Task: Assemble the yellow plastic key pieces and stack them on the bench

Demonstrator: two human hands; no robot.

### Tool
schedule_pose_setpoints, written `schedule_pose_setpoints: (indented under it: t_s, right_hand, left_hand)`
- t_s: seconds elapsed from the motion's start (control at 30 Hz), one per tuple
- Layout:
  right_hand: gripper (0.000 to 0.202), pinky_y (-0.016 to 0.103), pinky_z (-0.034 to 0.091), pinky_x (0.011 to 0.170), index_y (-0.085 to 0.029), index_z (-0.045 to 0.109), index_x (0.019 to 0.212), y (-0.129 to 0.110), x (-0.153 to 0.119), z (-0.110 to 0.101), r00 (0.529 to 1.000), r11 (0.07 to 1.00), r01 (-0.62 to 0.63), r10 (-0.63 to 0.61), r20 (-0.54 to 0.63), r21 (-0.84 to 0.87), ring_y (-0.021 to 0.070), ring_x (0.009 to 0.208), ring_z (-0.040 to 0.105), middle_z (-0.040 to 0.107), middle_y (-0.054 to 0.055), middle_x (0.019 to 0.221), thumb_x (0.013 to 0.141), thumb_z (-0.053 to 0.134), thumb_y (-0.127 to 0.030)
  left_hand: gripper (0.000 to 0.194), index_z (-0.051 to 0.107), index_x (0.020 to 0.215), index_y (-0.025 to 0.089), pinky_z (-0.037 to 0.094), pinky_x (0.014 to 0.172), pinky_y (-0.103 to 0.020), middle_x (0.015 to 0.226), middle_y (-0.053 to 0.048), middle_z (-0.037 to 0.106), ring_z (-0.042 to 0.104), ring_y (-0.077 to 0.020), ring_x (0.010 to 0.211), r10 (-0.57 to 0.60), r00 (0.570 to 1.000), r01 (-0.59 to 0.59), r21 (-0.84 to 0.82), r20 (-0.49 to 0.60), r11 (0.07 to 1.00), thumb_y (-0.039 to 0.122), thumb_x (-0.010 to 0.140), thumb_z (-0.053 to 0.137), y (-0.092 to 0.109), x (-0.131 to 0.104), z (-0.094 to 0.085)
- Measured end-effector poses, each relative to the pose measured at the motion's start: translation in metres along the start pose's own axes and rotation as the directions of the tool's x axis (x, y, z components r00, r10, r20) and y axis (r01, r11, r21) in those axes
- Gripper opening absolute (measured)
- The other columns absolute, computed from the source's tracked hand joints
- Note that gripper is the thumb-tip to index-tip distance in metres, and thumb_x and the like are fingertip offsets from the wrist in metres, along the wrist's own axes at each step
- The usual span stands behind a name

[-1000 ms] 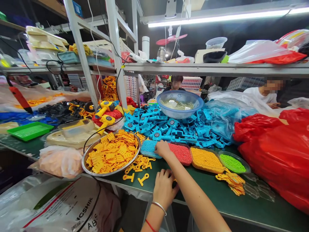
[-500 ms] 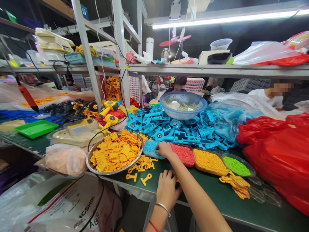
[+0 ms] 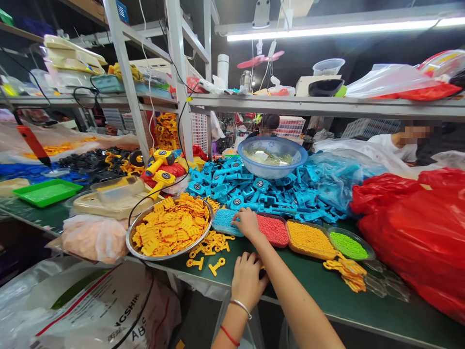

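My right hand (image 3: pixel 247 223) reaches over the right edge of a tray of small blue beads (image 3: pixel 225 222), fingers bent together at the beads; whatever is between the fingertips is too small to make out. Lower down, my left hand (image 3: pixel 249 277), with a silver bracelet and red string, is curled at the table's front edge. A bit of yellow shows by its fingers, mostly hidden. Trays of red beads (image 3: pixel 273 230), yellow beads (image 3: pixel 312 239) and green beads (image 3: pixel 348 244) run to the right. Loose yellow T-shaped pieces (image 3: pixel 217 266) lie left of my left hand.
A metal bowl of yellow parts (image 3: pixel 170 227) stands at the left. Behind the trays are piled blue toy parts (image 3: pixel 259 189) and a blue basin (image 3: pixel 272 156). A red bag (image 3: pixel 417 237) bulks at the right. A person in white sits beyond the table.
The whole view has shifted slightly, moving the scene a little leftward. Both hands keep nearly the same places and poses relative to the trays.
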State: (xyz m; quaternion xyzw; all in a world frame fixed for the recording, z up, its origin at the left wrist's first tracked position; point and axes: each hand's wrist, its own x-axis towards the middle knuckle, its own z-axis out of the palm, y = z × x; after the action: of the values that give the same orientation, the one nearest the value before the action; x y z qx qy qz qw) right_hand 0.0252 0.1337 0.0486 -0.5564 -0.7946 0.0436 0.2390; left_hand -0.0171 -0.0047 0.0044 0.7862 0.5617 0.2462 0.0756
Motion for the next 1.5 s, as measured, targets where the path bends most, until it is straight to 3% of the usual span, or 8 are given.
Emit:
schedule_pose_setpoints:
  t_s: [0.13,0.3,0.47,0.8,1.0,1.23,1.4,1.5]
  right_hand:
    - [0.014,0.029,0.036,0.073,-0.022,0.069,0.075,0.006,-0.033,-0.018,0.992,0.992,-0.021,0.036,-0.123,0.123,0.0203,0.085,0.049,0.062,0.004,0.082,0.075,0.063,-0.034]
    - [0.025,0.028,0.04,0.063,-0.018,0.067,0.068,0.044,-0.109,-0.027,0.96,0.932,-0.104,0.185,-0.208,0.348,0.0181,0.068,0.052,0.06,0.004,0.067,0.076,0.057,-0.04]
    - [0.03,0.026,0.039,0.054,-0.018,0.068,0.064,0.07,-0.153,-0.015,0.938,0.778,-0.23,0.337,-0.08,0.585,0.0161,0.056,0.052,0.06,0.003,0.06,0.069,0.058,-0.046]
    - [0.03,0.025,0.039,0.061,-0.024,0.073,0.085,0.067,-0.155,-0.02,0.98,0.829,-0.185,0.195,0.038,0.528,0.0174,0.07,0.057,0.061,0.004,0.072,0.078,0.049,-0.041]
    - [0.041,0.025,0.04,0.055,-0.018,0.07,0.07,0.071,-0.155,-0.018,0.946,0.734,-0.167,0.307,-0.103,0.658,0.0159,0.058,0.053,0.061,0.004,0.065,0.073,0.052,-0.055]
    - [0.045,0.026,0.043,0.055,-0.018,0.069,0.067,0.071,-0.154,-0.017,0.933,0.738,-0.165,0.331,-0.138,0.654,0.0167,0.058,0.056,0.062,0.004,0.064,0.074,0.05,-0.058]
    - [0.037,0.024,0.041,0.062,-0.019,0.064,0.07,0.063,-0.153,-0.02,0.939,0.78,-0.164,0.311,-0.147,0.604,0.0165,0.067,0.058,0.062,0.004,0.07,0.083,0.043,-0.047]
    - [0.034,0.023,0.037,0.061,-0.021,0.059,0.07,0.057,-0.154,-0.02,0.959,0.885,-0.174,0.252,-0.13,0.432,0.0146,0.066,0.055,0.06,0.002,0.07,0.088,0.036,-0.038]
  left_hand:
    - [0.013,0.062,0.091,0.024,0.038,0.077,-0.035,0.096,0.001,0.06,0.049,-0.0198,0.09,0.016,1.0,-0.017,-0.028,-0.015,0.999,0.027,0.079,0.057,-0.002,-0.001,0.0]
    - [0.01,0.063,0.088,0.025,0.037,0.076,-0.034,0.094,0.002,0.061,0.049,-0.0179,0.089,0.026,0.999,-0.028,-0.043,-0.045,0.999,0.029,0.081,0.056,-0.002,-0.001,0.0]
    - [0.012,0.064,0.089,0.028,0.036,0.074,-0.033,0.092,0.002,0.062,0.05,-0.0175,0.089,0.027,0.999,-0.028,-0.064,-0.027,0.998,0.031,0.081,0.056,-0.001,0.001,-0.003]
    - [0.016,0.066,0.09,0.029,0.039,0.074,-0.032,0.091,0.001,0.064,0.052,-0.0174,0.087,0.036,0.999,-0.038,-0.054,-0.037,0.998,0.035,0.082,0.055,-0.003,0.004,-0.002]
    - [0.017,0.066,0.092,0.028,0.039,0.075,-0.033,0.094,0.0,0.064,0.052,-0.0183,0.089,0.022,1.0,-0.023,-0.054,-0.02,0.998,0.034,0.082,0.055,-0.003,0.005,-0.002]
    - [0.017,0.066,0.095,0.029,0.04,0.077,-0.033,0.096,0.001,0.064,0.053,-0.0179,0.09,0.029,1.0,-0.028,-0.055,0.005,0.998,0.034,0.081,0.056,-0.003,0.006,-0.004]
    - [0.017,0.065,0.095,0.028,0.04,0.078,-0.033,0.096,0.001,0.064,0.052,-0.0181,0.091,0.064,0.998,-0.063,-0.058,0.023,0.996,0.033,0.082,0.056,-0.004,0.007,-0.004]
    - [0.017,0.065,0.095,0.028,0.04,0.078,-0.033,0.097,0.001,0.064,0.052,-0.0184,0.091,0.066,0.997,-0.065,-0.05,0.029,0.997,0.034,0.082,0.055,-0.004,0.008,-0.003]
